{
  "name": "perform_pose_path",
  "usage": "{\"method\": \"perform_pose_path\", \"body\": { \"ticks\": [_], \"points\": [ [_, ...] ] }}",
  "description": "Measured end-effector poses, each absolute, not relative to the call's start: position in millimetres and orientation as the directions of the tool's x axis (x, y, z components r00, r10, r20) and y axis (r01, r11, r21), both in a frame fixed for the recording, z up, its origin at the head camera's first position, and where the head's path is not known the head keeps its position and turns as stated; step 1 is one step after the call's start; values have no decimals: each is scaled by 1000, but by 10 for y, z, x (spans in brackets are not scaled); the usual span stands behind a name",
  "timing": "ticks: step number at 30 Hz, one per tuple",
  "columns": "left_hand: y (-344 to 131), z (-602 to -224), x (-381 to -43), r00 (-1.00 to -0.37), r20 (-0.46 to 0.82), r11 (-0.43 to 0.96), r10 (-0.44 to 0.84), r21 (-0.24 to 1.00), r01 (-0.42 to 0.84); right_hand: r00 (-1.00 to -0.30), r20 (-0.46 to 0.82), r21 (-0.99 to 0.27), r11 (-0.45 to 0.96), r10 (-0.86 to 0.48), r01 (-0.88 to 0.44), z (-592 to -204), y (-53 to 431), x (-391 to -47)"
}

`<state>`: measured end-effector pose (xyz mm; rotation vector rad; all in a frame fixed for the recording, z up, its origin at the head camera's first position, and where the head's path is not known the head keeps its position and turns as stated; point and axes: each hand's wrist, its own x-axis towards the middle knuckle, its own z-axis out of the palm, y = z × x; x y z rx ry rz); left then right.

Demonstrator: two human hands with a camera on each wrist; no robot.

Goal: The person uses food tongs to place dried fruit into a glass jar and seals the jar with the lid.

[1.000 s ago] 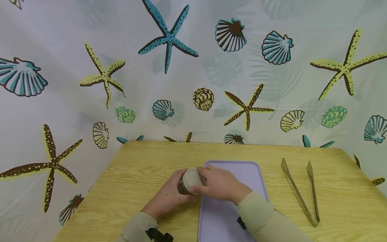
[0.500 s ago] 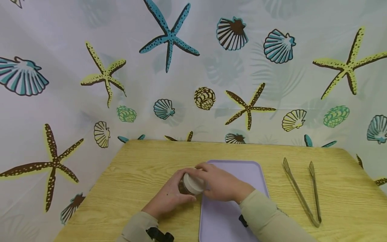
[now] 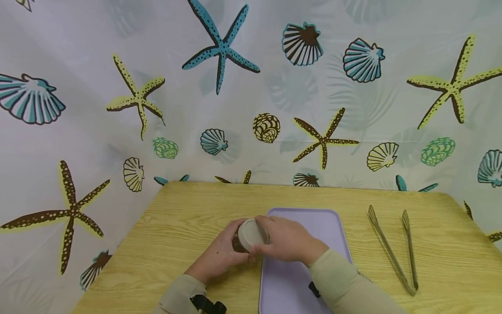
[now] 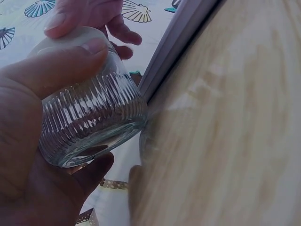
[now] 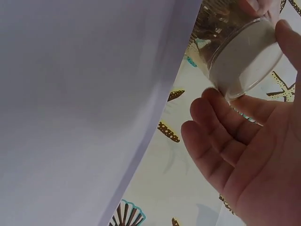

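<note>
A clear glass jar (image 4: pixel 94 110) with ribbed sides is held in my left hand (image 3: pixel 216 256), thumb across its upper side and fingers around the far side. The jar stands tilted near the tray's left edge. On top of it sits a pale round lid (image 3: pixel 250 235). My right hand (image 3: pixel 289 239) reaches in from the right and pinches the lid's rim between thumb and fingertips, as the right wrist view shows. Something brownish shows through the glass in that view, but what it is I cannot tell.
A lavender tray (image 3: pixel 286 283) lies under my right forearm on the wood-grain table (image 3: pixel 188 205). To its right, metal tongs (image 3: pixel 391 254) lie spread apart. A sheet printed with seashells and starfish (image 3: pixel 235 104) hangs behind and along the sides.
My right hand's fingers shift around the lid: they turn over its top half a second ago, then come back to the rim. My left hand keeps the jar in nearly the same place.
</note>
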<state>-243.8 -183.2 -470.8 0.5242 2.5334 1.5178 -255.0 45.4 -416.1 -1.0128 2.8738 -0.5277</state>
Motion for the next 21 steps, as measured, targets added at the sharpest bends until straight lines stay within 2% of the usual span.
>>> {"method": "perform_pose_path", "body": {
  "ticks": [2,8,10,14,21],
  "points": [
    [-1840,-4711,-2439,-927,52,423,371,879,219,-750,90,-326,692,-655,-644,-4168,475,-2550],
    [-1851,-4703,-2439,-926,33,410,376,890,199,-566,195,-228,524,-801,-821,-4154,517,-2574],
    [-1850,-4700,-2436,-927,28,413,374,890,194,-539,194,-203,504,-819,-839,-4151,517,-2576],
    [-1846,-4694,-2427,-923,33,413,384,888,204,-563,153,-215,529,-812,-821,-4146,510,-2565],
    [-1823,-4674,-2416,-918,76,463,390,845,266,-703,113,-284,655,-702,-700,-4159,453,-2539]
  ]
}}
